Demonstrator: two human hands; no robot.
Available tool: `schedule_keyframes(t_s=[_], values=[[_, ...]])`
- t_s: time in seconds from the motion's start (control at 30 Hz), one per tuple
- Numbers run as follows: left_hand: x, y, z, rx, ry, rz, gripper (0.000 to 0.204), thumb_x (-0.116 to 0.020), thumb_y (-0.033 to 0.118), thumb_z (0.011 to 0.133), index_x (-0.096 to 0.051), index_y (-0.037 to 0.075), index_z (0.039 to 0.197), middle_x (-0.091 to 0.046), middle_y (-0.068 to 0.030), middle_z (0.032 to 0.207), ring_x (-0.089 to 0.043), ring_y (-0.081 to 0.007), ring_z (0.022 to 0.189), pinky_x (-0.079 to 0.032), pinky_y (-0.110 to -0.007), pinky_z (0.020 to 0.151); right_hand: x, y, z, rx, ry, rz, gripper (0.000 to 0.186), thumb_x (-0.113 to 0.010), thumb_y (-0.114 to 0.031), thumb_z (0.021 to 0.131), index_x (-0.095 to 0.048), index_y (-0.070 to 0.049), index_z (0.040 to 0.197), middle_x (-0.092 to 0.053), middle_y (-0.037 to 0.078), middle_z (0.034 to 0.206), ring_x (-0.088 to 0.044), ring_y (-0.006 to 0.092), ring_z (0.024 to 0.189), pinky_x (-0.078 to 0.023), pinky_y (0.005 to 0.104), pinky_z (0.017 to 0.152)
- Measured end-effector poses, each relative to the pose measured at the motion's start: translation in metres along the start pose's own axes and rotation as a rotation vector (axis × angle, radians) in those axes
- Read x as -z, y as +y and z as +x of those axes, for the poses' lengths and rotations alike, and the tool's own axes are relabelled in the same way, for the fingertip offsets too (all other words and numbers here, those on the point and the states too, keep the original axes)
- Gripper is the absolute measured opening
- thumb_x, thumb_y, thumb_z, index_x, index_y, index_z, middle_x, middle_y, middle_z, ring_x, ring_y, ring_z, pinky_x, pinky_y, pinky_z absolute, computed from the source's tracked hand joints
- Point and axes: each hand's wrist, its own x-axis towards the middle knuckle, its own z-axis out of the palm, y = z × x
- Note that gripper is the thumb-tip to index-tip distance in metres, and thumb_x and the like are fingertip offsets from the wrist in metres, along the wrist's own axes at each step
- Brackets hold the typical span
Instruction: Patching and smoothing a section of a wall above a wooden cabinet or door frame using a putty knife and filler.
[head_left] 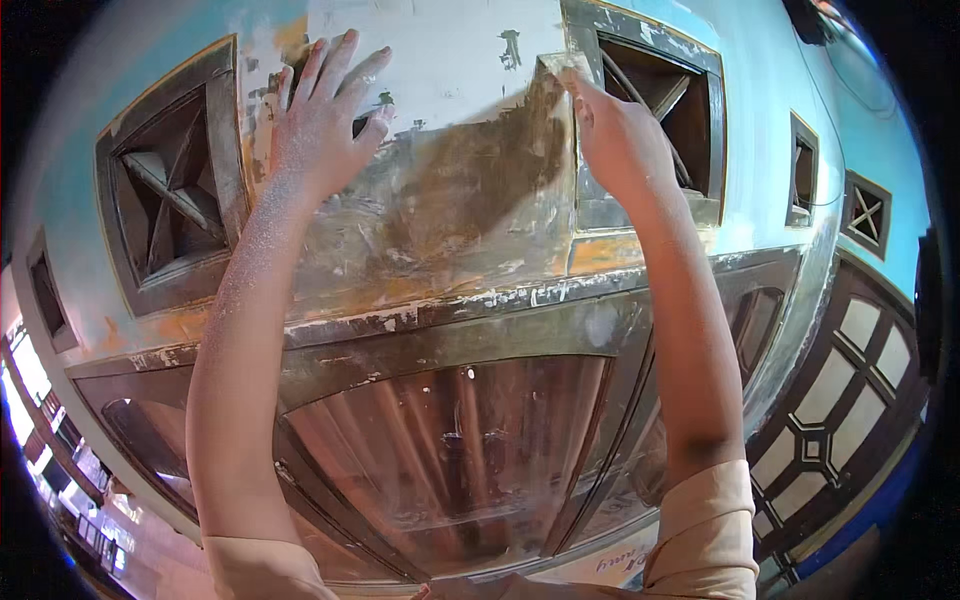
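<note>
High on the wall, my left hand lies with its fingers spread against a patchy wall panel between two vent openings. Pale dust coats that hand and forearm. My right hand is closed at the panel's right side, its fingers pressing a small flat tan piece to the surface beside the right vent frame; its exact kind is hard to make out. The panel's upper part is white, while below it is worn brown and grey, with a dark shadow across it.
Dark wooden vent frames with crossed slats stand at left and right. Beneath runs a chipped ledge above brown wooden door panels. A patterned dark door is at far right; cables hang on the blue wall.
</note>
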Motion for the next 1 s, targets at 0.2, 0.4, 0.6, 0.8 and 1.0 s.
schedule_keyframes(t_s=[0.2,0.4,0.6,0.8,1.0], values=[[-0.002,0.003,-0.002,0.012,-0.02,-0.007,0.059,-0.052,0.043,0.102,-0.039,0.034,0.159,-0.026,-0.003,0.17,-0.021,-0.0296,0.157,-0.015,-0.055,0.127,0.004,-0.003,0.004,-0.016,-0.016,0.006,0.036,-0.047,-0.028,0.107,-0.06,-0.019,0.14,-0.074,0.02,0.103,-0.071,0.0406,0.098,-0.057,0.054,0.083],[-0.002,-0.003,-0.005,0.005,0.001,0.015,0.059,-0.053,0.043,0.102,-0.04,0.033,0.159,-0.026,-0.0023,0.17,-0.021,-0.0288,0.157,-0.015,-0.055,0.127,0.005,-0.005,0.006,0.016,-0.002,0.022,0.034,-0.048,-0.026,0.106,-0.062,-0.022,0.137,-0.073,0.021,0.099,-0.07,0.0424,0.096,-0.056,0.0543,0.083],[-0.005,0.007,0.0,0.012,0.026,-0.051,0.062,-0.058,0.043,0.097,-0.043,0.033,0.156,-0.029,-0.0046,0.169,-0.024,-0.0303,0.156,-0.015,-0.059,0.127,0.001,0.011,0.014,0.069,0.066,-0.038,0.033,-0.049,-0.025,0.105,-0.063,-0.021,0.135,-0.074,0.021,0.098,-0.072,0.0411,0.094,-0.057,0.0541,0.082],[0.0,0.0,-0.003,0.015,0.002,-0.008,0.059,-0.054,0.041,0.1,-0.042,0.032,0.157,-0.028,-0.0039,0.17,-0.022,-0.0302,0.157,-0.015,-0.056,0.127,0.016,-0.003,0.001,0.022,-0.042,-0.05,0.039,-0.047,-0.025,0.107,-0.058,-0.031,0.144,-0.073,0.02,0.096,-0.071,0.0407,0.093,-0.056,0.0539,0.081],[0.0,0.004,-0.001,0.017,0.003,-0.014,0.059,-0.053,0.041,0.101,-0.042,0.031,0.157,-0.028,-0.0043,0.169,-0.022,-0.03,0.157,-0.015,-0.056,0.127,0.022,0.0,0.011,0.06,-0.007,-0.123,0.038,-0.048,-0.025,0.107,-0.059,-0.033,0.143,-0.075,0.018,0.098,-0.072,0.0392,0.093,-0.058,0.0526,0.081]])
